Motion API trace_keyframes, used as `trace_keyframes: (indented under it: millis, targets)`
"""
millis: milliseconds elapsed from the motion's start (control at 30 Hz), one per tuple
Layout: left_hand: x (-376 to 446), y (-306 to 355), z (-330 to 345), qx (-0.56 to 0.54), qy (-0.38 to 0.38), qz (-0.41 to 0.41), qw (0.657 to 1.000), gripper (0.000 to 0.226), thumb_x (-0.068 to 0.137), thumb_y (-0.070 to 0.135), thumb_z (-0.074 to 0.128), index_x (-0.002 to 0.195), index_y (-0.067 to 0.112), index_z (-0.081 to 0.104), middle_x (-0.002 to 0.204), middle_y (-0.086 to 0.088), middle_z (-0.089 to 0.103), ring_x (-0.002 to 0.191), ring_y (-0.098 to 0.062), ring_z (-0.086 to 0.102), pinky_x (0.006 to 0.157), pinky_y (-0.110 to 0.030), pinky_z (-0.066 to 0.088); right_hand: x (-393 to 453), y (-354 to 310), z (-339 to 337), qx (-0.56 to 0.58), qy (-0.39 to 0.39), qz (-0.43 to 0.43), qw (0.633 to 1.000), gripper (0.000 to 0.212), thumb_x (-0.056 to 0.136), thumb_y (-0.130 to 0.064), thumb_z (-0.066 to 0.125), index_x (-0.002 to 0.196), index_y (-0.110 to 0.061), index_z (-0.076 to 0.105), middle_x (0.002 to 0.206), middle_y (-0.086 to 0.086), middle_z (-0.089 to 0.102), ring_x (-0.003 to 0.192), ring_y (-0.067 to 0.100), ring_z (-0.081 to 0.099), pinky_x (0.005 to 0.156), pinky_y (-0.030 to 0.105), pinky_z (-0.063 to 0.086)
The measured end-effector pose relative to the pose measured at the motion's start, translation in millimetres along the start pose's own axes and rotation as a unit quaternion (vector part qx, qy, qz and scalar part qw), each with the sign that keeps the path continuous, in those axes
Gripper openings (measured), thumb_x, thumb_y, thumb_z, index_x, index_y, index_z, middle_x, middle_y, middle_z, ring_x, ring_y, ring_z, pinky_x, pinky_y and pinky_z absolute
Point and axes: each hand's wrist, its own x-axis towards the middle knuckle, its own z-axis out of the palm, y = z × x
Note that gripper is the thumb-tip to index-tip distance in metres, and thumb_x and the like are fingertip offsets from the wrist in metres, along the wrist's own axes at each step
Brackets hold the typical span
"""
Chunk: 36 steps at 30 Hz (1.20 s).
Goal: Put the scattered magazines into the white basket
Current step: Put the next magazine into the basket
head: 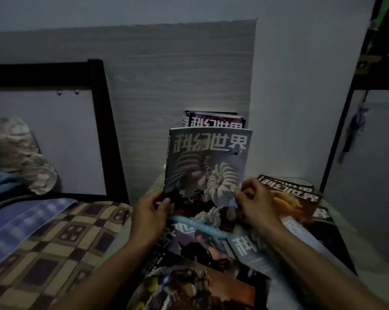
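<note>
I hold a grey magazine (208, 166) with white shell shapes on its cover upright in the middle of the view. My left hand (152, 212) grips its lower left edge and my right hand (255, 203) pinches its lower right edge. Behind it two or three magazines (214, 120) stand upright against the wood-grain wall; the white basket is hidden behind the one I hold. Several loose magazines lie flat around my arms: an orange-brown one (294, 203) at the right, a grey one (251, 249) under my right forearm, dark ones (195, 285) at the bottom.
A checked brown blanket (54, 238) and a blue striped cloth (25, 222) cover the bed at the left. A dark bed frame (104, 121) with a white panel rises behind them. A white cabinet door (372, 171) stands at the right.
</note>
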Motion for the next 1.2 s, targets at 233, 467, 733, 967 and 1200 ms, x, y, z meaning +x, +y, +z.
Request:
trace_keyframes:
  millis: [233, 467, 733, 967, 1200]
  targets:
    - [73.1, 47.2, -11.9, -0.084, 0.111, 0.006, 0.990, 0.027, 0.086, 0.019, 0.073, 0.112, 0.011, 0.073, 0.098, -0.001, 0.074, 0.087, -0.014, 0.069, 0.085, -0.040, 0.058, 45.1, -54.8, -6.4, 0.060, 0.080, -0.133, 0.986, 0.011, 0.087, -0.021, 0.073, 0.090, -0.030, 0.068, 0.072, -0.005, 0.074, 0.063, 0.011, 0.070, 0.054, 0.036, 0.060]
    - [174.5, 68.5, 22.9, -0.128, 0.068, 0.030, 0.989, 0.021, 0.090, 0.018, 0.068, 0.110, 0.015, 0.072, 0.100, -0.002, 0.074, 0.091, -0.015, 0.070, 0.087, -0.041, 0.058, 131.5, -78.9, -3.3, -0.021, 0.185, -0.174, 0.967, 0.010, 0.088, -0.028, 0.070, 0.093, -0.025, 0.062, 0.086, 0.000, 0.071, 0.076, 0.020, 0.069, 0.070, 0.046, 0.061]
    - [203.9, -18.8, 91.4, -0.082, -0.003, -0.030, 0.996, 0.020, 0.086, 0.014, 0.072, 0.106, 0.013, 0.075, 0.094, 0.000, 0.076, 0.087, -0.017, 0.072, 0.084, -0.038, 0.059, 167.9, 20.0, 21.8, -0.104, 0.193, -0.104, 0.970, 0.009, 0.090, -0.024, 0.068, 0.090, -0.019, 0.062, 0.087, -0.001, 0.066, 0.079, 0.017, 0.062, 0.065, 0.024, 0.041]
    - [196.4, -45.6, 104.7, 0.112, 0.036, 0.021, 0.993, 0.036, 0.075, 0.033, 0.079, 0.096, 0.033, 0.050, 0.079, 0.011, 0.058, 0.068, -0.006, 0.057, 0.055, -0.027, 0.046, 174.3, 51.2, 32.8, -0.138, 0.209, -0.086, 0.964, 0.023, 0.079, -0.017, 0.076, 0.081, -0.023, 0.054, 0.070, -0.012, 0.055, 0.062, 0.005, 0.053, 0.052, 0.024, 0.038]
    - [166.6, -34.5, 97.5, 0.171, -0.162, 0.091, 0.968, 0.039, 0.085, 0.071, 0.038, 0.100, 0.038, 0.054, 0.096, 0.010, 0.065, 0.085, -0.012, 0.060, 0.079, -0.037, 0.046, 154.2, 38.9, 24.5, -0.183, 0.074, -0.093, 0.976, 0.013, 0.082, -0.027, 0.075, 0.084, -0.017, 0.066, 0.086, 0.002, 0.069, 0.079, 0.018, 0.064, 0.071, 0.033, 0.053]
